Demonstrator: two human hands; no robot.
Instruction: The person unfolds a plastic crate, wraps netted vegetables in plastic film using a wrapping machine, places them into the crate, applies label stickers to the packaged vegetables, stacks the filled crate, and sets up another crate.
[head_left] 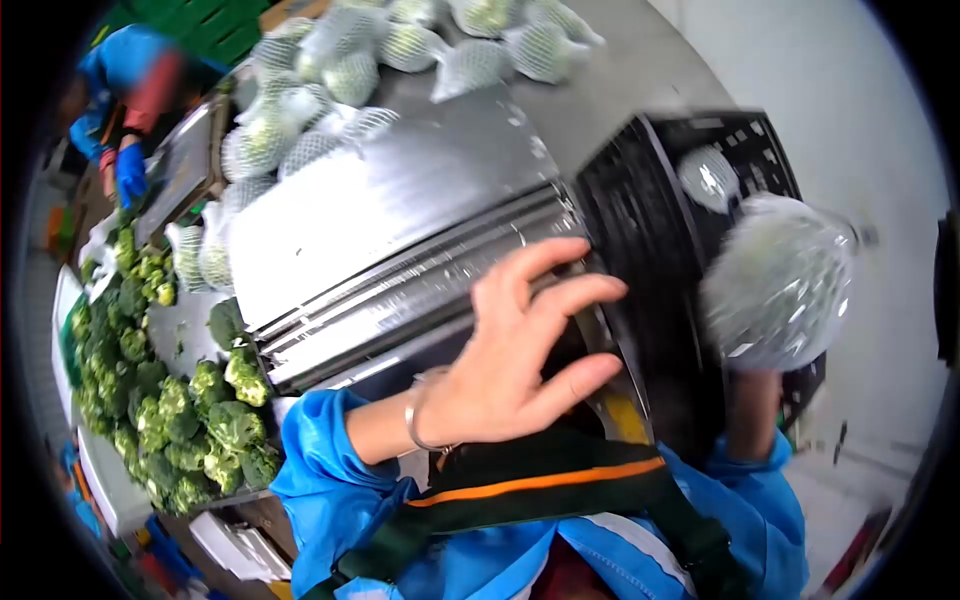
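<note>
My left hand is over the near edge of a metal wrapping machine, fingers spread and holding nothing. A bracelet circles its wrist. My right hand is mostly hidden behind a film-wrapped vegetable head, pale green under shiny clear plastic. It holds this head up over a black crate. Inside the crate lies another wrapped head. Beyond the machine, several vegetable heads in white foam nets are grouped on the steel table.
Bare broccoli heads are piled at the left. Past them, a co-worker in blue sleeves and a blue glove stands at another work surface. Green crates are stacked at the back. A pale wall rises at the right.
</note>
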